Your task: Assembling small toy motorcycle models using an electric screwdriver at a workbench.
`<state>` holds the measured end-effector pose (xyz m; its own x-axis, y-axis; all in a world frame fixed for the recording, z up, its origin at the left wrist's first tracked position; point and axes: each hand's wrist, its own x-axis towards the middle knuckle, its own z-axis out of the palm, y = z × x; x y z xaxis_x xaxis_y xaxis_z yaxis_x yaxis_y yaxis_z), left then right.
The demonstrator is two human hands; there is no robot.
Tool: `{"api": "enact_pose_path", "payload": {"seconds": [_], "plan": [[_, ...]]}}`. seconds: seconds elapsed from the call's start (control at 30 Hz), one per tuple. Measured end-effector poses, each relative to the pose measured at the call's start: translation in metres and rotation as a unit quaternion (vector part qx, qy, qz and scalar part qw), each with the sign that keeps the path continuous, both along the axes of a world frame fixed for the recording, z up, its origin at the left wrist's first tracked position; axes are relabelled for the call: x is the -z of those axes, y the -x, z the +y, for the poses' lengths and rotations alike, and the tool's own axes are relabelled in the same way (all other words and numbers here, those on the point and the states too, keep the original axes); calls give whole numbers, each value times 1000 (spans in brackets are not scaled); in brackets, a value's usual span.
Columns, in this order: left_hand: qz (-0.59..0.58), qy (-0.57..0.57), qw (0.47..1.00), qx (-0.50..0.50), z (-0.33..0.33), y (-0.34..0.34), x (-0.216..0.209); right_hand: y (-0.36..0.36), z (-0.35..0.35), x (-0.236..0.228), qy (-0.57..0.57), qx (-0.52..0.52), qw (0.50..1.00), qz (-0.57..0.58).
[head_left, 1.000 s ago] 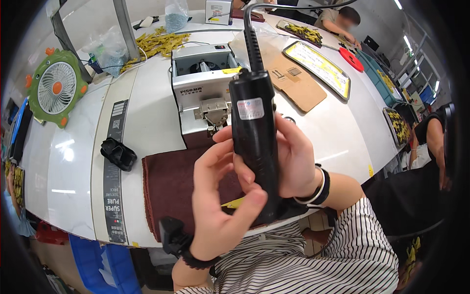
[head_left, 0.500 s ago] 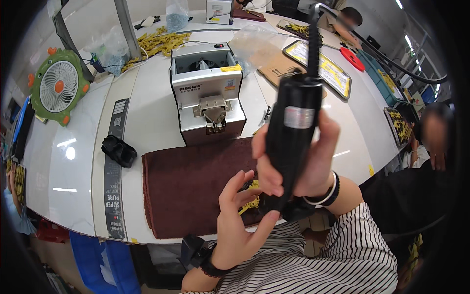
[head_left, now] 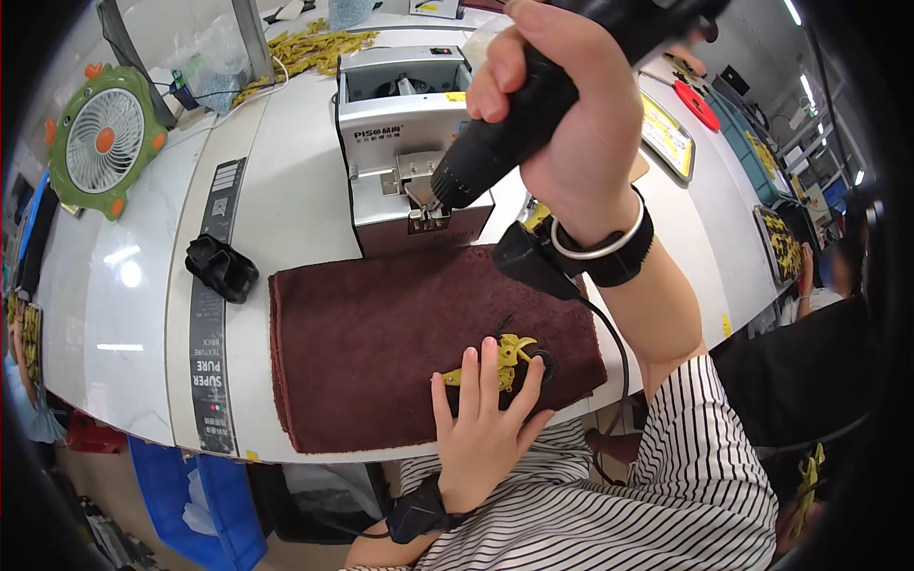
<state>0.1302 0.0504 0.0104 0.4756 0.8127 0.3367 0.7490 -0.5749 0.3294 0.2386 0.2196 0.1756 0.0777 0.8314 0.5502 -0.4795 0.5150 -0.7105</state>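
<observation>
My right hand is closed around a black electric screwdriver, held tilted. Its tip meets or nearly meets the metal outlet at the front of a grey screw feeder; the exact contact is hard to see. On a folded brown cloth lies a yellow-and-black part with a curved, claw-like end. My left hand rests over this part with fingers stretched out and spread, covering some of it. A black ring-shaped piece shows beside the left fingertips.
A green fan stands at the left. The black holder sits left of the cloth. Yellow parts are heaped at the back. At the right are a tray and a red disc. A cable hangs from my right wrist.
My right hand has raised the screwdriver from over the cloth and turned its tip toward the feeder's outlet. The left hand has moved down flat onto the yellow-and-black part.
</observation>
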Motion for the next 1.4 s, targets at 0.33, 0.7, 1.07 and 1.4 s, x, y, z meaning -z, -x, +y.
{"api": "enact_pose_path", "payload": {"seconds": [0.33,0.7,1.07,1.4], "plan": [[-8,-5,1000,0,1,2,5,10,16,14,-30,23,996,-83],[7,16,1000,16,1,3,2,8,10,18,48,3,990,-130],[-4,31,999,40,5,2,-4,-52,-98,27,44,-76,986,-144],[10,39,999,33,5,3,-1,-40,-105,48,65,-14,977,-205]]}}
